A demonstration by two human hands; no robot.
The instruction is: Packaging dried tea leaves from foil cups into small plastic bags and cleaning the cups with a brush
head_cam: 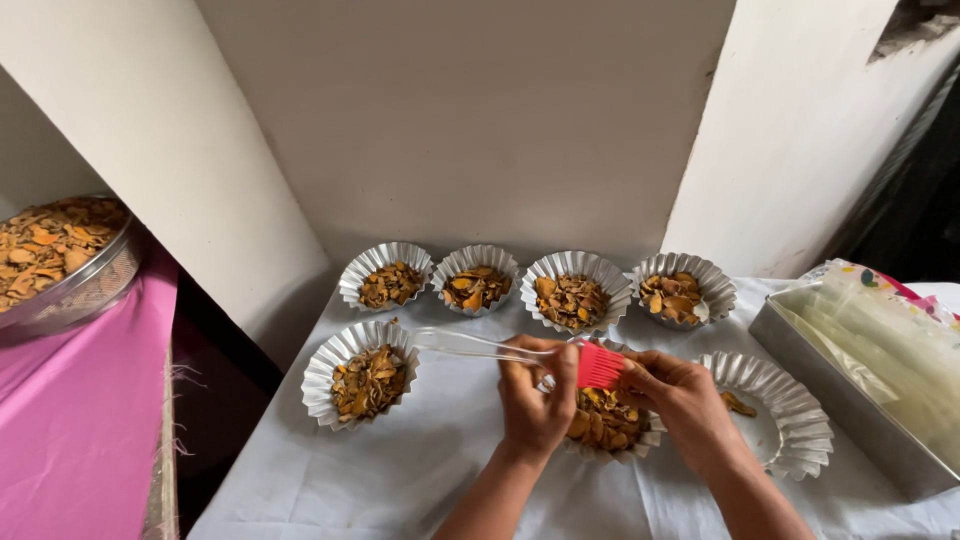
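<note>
My left hand (pixel 537 395) grips a basting brush (pixel 500 350) with a clear handle that points left and a red silicone head (pixel 599 366). My right hand (pixel 680 395) pinches the red bristles from the right. Both hands hover over a fluted foil cup (pixel 610 425) filled with orange-brown dried chips. A nearly bare foil cup (pixel 785 400) sits just right of my right hand, with a few chips at its left side.
Several more filled foil cups stand on the white cloth: one at the left (pixel 360 375) and a back row (pixel 570 290). A metal tray with clear plastic bags (pixel 880 370) lies at right. A large steel bowl of chips (pixel 60 255) rests on pink cloth at left.
</note>
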